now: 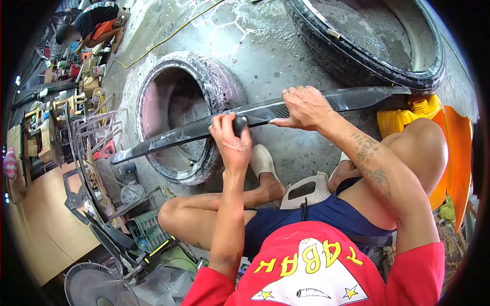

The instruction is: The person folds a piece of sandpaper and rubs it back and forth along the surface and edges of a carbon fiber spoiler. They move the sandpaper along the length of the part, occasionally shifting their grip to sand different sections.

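A long dark carbon-fibre strip [173,133] with a woven pattern and pale dusty streaks lies slantwise in front of me, crossing over a standing tyre. My left hand [229,141] is closed around a small black rounded object [239,124] against the strip's near edge; its kind is mostly hidden by my fingers. Farther right, my right hand [304,108] grips the strip, fingers over the top and thumb along the near side. The strip's right end [393,92] touches or overlaps the large tyre's lower edge.
A whitened tyre [224,84] stands under the strip, and a larger tyre [352,66] lies behind. Right of my knee are a yellow jug [403,115] and an orange panel [454,158]. A fan [97,288] and green crate [148,229] sit left. A person [97,25] crouches far off.
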Motion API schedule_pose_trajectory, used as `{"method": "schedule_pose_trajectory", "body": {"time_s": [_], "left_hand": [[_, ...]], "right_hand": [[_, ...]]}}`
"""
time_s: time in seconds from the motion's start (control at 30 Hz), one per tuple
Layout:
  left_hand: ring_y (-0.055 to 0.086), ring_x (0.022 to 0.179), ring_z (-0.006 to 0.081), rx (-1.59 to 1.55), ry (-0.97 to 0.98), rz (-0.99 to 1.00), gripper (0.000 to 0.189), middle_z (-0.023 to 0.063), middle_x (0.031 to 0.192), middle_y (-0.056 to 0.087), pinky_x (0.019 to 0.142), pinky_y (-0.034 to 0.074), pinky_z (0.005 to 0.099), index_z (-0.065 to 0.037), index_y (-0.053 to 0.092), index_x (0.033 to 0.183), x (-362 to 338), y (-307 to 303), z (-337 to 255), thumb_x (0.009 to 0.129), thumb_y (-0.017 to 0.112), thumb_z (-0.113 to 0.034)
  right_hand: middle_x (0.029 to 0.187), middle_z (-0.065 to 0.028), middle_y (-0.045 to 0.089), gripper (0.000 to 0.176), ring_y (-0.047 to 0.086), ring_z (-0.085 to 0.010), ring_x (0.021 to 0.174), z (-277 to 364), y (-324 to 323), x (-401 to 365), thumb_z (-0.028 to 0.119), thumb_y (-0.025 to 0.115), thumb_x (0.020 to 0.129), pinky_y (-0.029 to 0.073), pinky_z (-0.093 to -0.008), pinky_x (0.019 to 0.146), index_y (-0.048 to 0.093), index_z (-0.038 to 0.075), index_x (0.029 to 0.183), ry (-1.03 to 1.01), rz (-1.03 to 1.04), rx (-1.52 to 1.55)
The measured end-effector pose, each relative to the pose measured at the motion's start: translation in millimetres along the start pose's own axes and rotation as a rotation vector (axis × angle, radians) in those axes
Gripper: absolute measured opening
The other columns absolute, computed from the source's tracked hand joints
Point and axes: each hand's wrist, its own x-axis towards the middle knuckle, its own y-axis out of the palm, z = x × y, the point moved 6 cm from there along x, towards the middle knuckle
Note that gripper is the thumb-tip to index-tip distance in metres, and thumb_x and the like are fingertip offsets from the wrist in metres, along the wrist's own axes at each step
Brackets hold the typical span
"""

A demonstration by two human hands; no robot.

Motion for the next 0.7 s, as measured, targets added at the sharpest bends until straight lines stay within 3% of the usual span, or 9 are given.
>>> {"method": "schedule_pose_trajectory", "body": {"time_s": [0.13, 0.3, 0.37, 0.5, 0.57, 0.63, 0.7], "left_hand": [[0.058, 0.106, 0.0416, 0.003, 0.095, 0.049, 0.027, 0.0206, 0.115, 0.062, 0.095, 0.046, 0.0495, 0.002, 0.065, 0.112, -21.1, 11.9, -35.0, 0.088, 0.077, -0.004], [0.056, 0.108, 0.0425, -0.004, 0.011, -0.012, 0.032, 0.0218, 0.115, 0.060, 0.097, 0.045, 0.0499, 0.002, 0.065, 0.112, -4.3, 6.6, -2.3, 0.082, 0.075, -0.001], [0.057, 0.107, 0.0415, 0.050, 0.104, 0.019, 0.028, 0.0214, 0.115, 0.061, 0.095, 0.046, 0.0482, 0.003, 0.065, 0.113, -18.2, 13.4, -29.2, 0.088, 0.077, -0.004], [0.056, 0.108, 0.0433, -0.041, 0.123, 0.046, 0.035, 0.0225, 0.115, 0.060, 0.096, 0.045, 0.0515, 0.003, 0.065, 0.114, 2.0, 9.9, -7.1, 0.081, 0.073, 0.001], [0.056, 0.108, 0.0433, -0.047, 0.034, 0.016, 0.035, 0.0217, 0.116, 0.061, 0.097, 0.044, 0.0513, 0.002, 0.065, 0.113, 1.1, 13.3, -5.3, 0.080, 0.075, 0.000], [0.057, 0.106, 0.0419, -0.016, 0.140, 0.020, 0.028, 0.0202, 0.114, 0.062, 0.095, 0.045, 0.0490, 0.002, 0.066, 0.112, -16.2, 15.1, -33.3, 0.087, 0.077, -0.004], [0.057, 0.105, 0.0415, -0.056, 0.120, 0.032, 0.025, 0.0200, 0.112, 0.063, 0.094, 0.045, 0.0494, 0.002, 0.066, 0.111, -16.0, 15.6, -28.8, 0.090, 0.077, -0.006]], "right_hand": [[0.098, -0.0205, 0.072, 0.088, 0.073, -0.0373, 0.094, 2.6, -1.3, -2.2, 0.078, 0.069, 0.085, 0.057, -0.0457, 0.086, 0.069, -0.005, 0.113, -0.051, -0.061, -0.016], [0.097, -0.0196, 0.072, 0.088, 0.073, -0.0367, 0.094, 0.1, -2.5, 1.5, 0.078, 0.069, 0.085, 0.057, -0.0452, 0.086, 0.069, -0.005, 0.114, -0.006, 0.011, -0.007], [0.100, -0.0179, 0.076, 0.090, 0.074, -0.0335, 0.097, 2.5, -0.1, -2.7, 0.080, 0.067, 0.085, 0.056, -0.0436, 0.085, 0.071, -0.004, 0.116, -0.056, -0.085, -0.061], [0.100, -0.0185, 0.076, 0.090, 0.074, -0.0344, 0.097, 1.7, 1.8, 0.9, 0.080, 0.066, 0.085, 0.056, -0.0440, 0.085, 0.071, -0.004, 0.115, -0.015, -0.026, -0.025], [0.104, -0.0201, 0.074, 0.090, 0.074, -0.0368, 0.099, 1.0, 3.6, -0.2, 0.079, 0.069, 0.085, 0.057, -0.0452, 0.087, 0.069, -0.006, 0.118, -0.032, -0.040, -0.017], [0.104, -0.0201, 0.074, 0.091, 0.074, -0.0366, 0.099, 0.8, -0.5, -0.7, 0.079, 0.069, 0.085, 0.057, -0.0454, 0.087, 0.069, -0.006, 0.119, -0.033, -0.038, -0.032], [0.104, -0.0201, 0.074, 0.091, 0.074, -0.0364, 0.099, 2.7, -0.6, 0.1, 0.079, 0.068, 0.085, 0.057, -0.0457, 0.086, 0.069, -0.006, 0.119, -0.045, -0.019, -0.040]]}}
